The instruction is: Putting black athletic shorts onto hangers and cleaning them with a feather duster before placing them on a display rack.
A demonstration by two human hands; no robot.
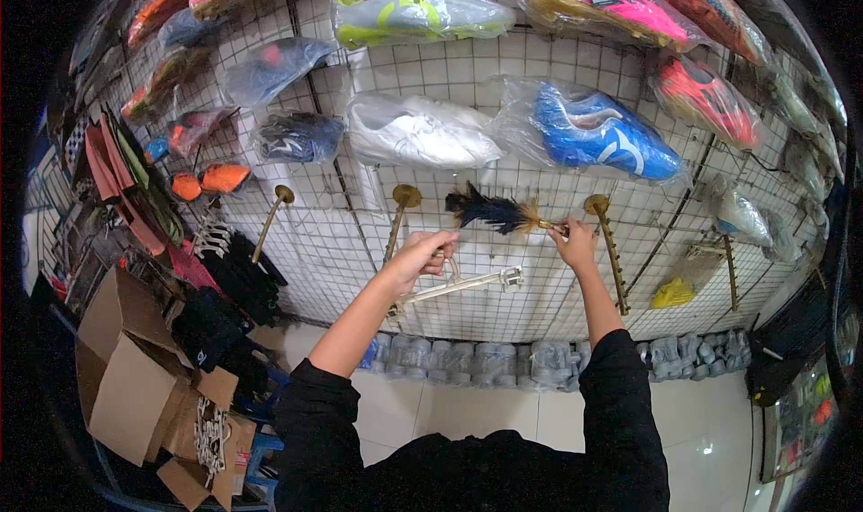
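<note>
My left hand (423, 261) is closed on the hook of a white plastic clothes hanger (458, 287), which hangs below it at a slant. In my right hand (574, 241) is the handle end of a feather duster (499, 210); its dark feathers point left and its tan ones lie near the handle. Both hands are in front of a white wire grid wall (539, 310). A brass display arm (396, 222) stands out just above my left hand, and another brass arm (610, 249) with knobs is right of my right hand.
Plastic-wrapped shoes, among them a blue shoe (610, 134) and a white shoe (425, 131), hang above. Wrapped grey goods (495, 363) line the wall's foot. At left are dark hanging clothes (216, 337) and an open cardboard box (135, 390) near more hangers (212, 434).
</note>
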